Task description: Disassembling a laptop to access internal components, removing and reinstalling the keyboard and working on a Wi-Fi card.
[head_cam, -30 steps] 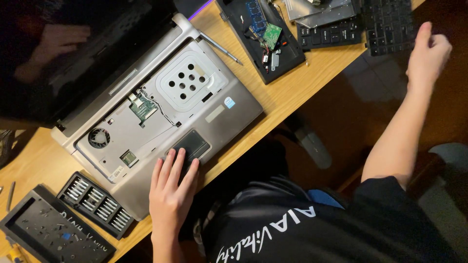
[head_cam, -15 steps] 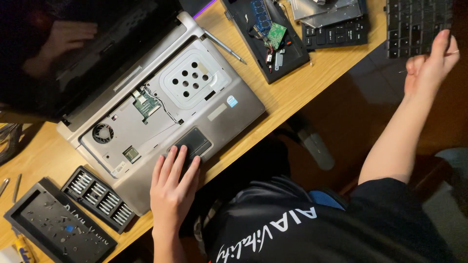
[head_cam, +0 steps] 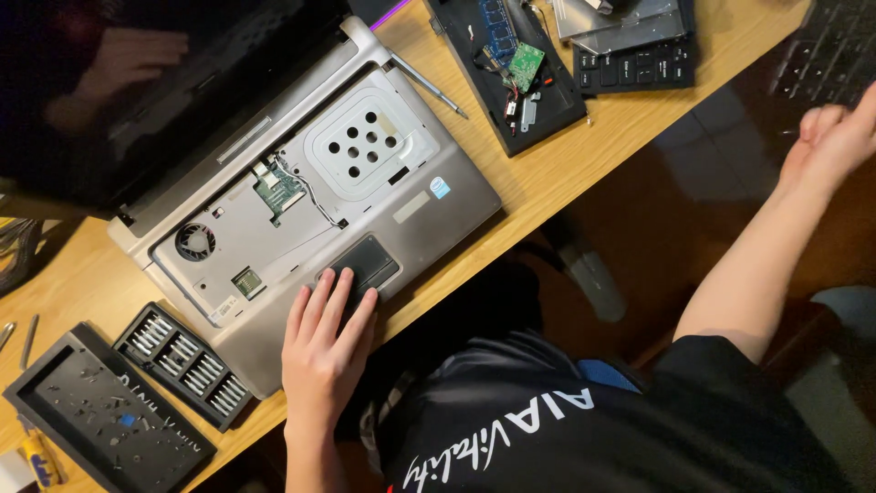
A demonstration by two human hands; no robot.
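An opened silver laptop base [head_cam: 429, 205] lies slantwise on the wooden desk [head_cam: 584, 155], its keyboard removed so the fan, a small green board and a perforated metal plate show. My left hand [head_cam: 324, 351] rests flat on the palm rest, fingers spread, fingertips at the dark touchpad [head_cam: 370, 260]. My right hand [head_cam: 830, 137] is stretched out past the desk's right edge. It grips the lower edge of a black keyboard [head_cam: 826, 55], which hangs over the dark floor.
The laptop's dark screen [head_cam: 137, 82] fills the top left. A thin screwdriver [head_cam: 429, 84] lies by the hinge. A black cover with circuit boards [head_cam: 511, 73] and a black keypad piece [head_cam: 639, 64] sit at the top. A bit set [head_cam: 182, 365] and a black parts tray [head_cam: 100, 415] sit lower left.
My right hand has carried the black keyboard from the desk's top right corner out to the right, off the desk. My left hand has stayed on the palm rest.
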